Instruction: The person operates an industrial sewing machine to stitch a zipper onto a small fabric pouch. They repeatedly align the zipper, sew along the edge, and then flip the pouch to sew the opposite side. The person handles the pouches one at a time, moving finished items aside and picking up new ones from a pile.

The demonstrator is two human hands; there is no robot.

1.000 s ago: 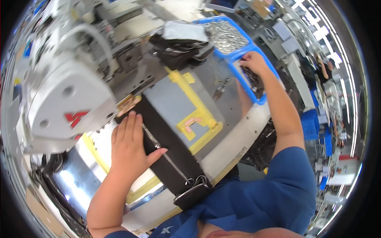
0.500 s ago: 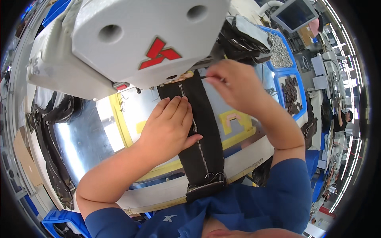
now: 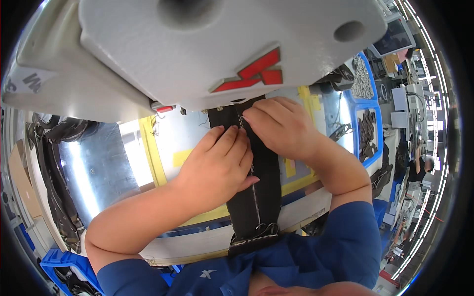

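Note:
A long black fabric piece (image 3: 266, 167) with a metal zipper (image 3: 256, 204) down its middle runs from under the sewing machine head (image 3: 197, 59) toward my body. My left hand (image 3: 217, 155) lies over its left half, fingers stretched forward and thumb out across the zipper, pressing it on the work surface. My right hand (image 3: 284, 126) is at the far end of the fabric, close under the machine head. Its fingers are bent together with the tips at the zipper's edge; whatever is between them is hidden. The needle area is also hidden.
Blue bins on the right hold metal zipper parts (image 3: 363, 79) and small dark strips (image 3: 366, 133). Dark zippered pieces (image 3: 61, 182) hang along the left side. Yellow tape (image 3: 152, 148) marks the metal work plate (image 3: 98, 172). Below left stands another blue bin (image 3: 69, 261).
My right hand, which pinched a thin dark piece beside the fabric, has moved left onto the fabric's far end. My left hand stays on the fabric. The view has come closer to the machine head.

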